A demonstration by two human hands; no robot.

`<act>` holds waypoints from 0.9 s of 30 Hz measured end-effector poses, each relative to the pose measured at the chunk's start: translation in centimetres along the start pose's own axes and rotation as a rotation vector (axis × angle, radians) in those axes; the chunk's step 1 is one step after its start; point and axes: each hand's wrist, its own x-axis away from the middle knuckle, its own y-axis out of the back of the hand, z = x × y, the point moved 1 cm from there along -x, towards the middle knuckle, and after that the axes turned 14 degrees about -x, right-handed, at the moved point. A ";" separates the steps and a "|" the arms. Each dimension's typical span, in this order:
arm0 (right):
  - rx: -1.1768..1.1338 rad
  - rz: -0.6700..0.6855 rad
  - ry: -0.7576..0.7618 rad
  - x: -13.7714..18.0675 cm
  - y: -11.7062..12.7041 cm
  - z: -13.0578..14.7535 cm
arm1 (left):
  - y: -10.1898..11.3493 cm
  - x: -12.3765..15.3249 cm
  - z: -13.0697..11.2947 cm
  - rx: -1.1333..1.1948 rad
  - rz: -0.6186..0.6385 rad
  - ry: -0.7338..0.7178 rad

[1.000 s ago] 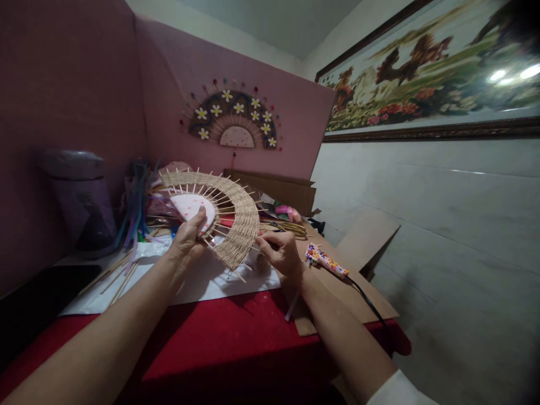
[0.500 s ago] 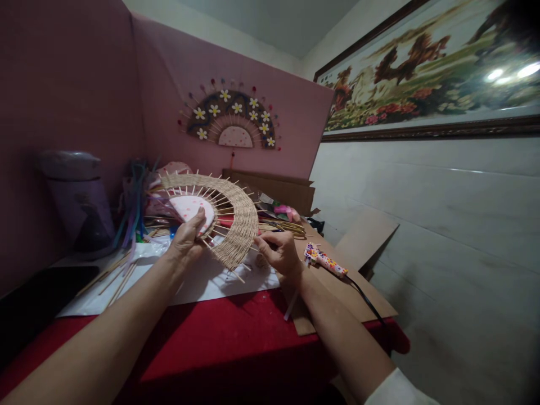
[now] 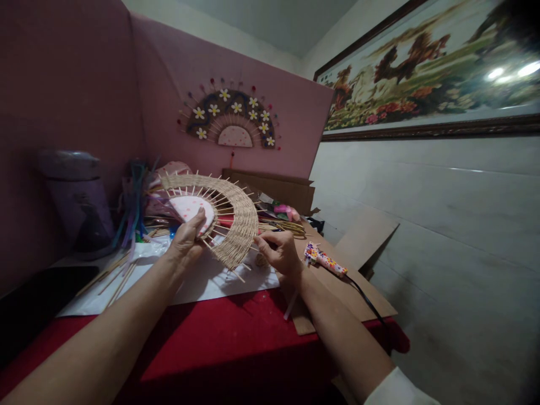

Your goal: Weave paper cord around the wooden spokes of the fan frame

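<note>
Head view: woven fan [image 3: 244,216], half-round, held up above the red-covered tabletop [image 3: 244,320].
Gripped at the spotted centre piece [image 3: 188,207] by the fingers of the left hand [image 3: 188,241], thumb on top; pinched at the outer edge by the closed fingers of the right hand [image 3: 277,251], exact point of hold too small to make out. Beyond the right hand, flower-patterned glue gun [image 3: 329,262] on cardboard [image 3: 367,301]; on the pink panel [image 3: 169,73] behind, flowered fan [image 3: 217,100].

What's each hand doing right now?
Left hand: closed, holding the woven fan by its dotted centre.
Right hand: closed at the fan's outer edge; what it pinches can't be told.
</note>
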 end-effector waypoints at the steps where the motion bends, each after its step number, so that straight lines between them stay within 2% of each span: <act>1: 0.000 -0.001 0.001 0.0 0.0 0.0 | 0.0 0.0 0.0 -0.003 0.003 -0.005; 9: 0.010 -0.001 -0.002 0.0 0.0 -0.1 | 0.0 0.1 0.0 -0.084 0.001 -0.028; 27: 0.000 -0.005 -0.013 0.0 0.0 -0.1 | -0.5 0.9 -0.3 -0.047 -0.023 -0.017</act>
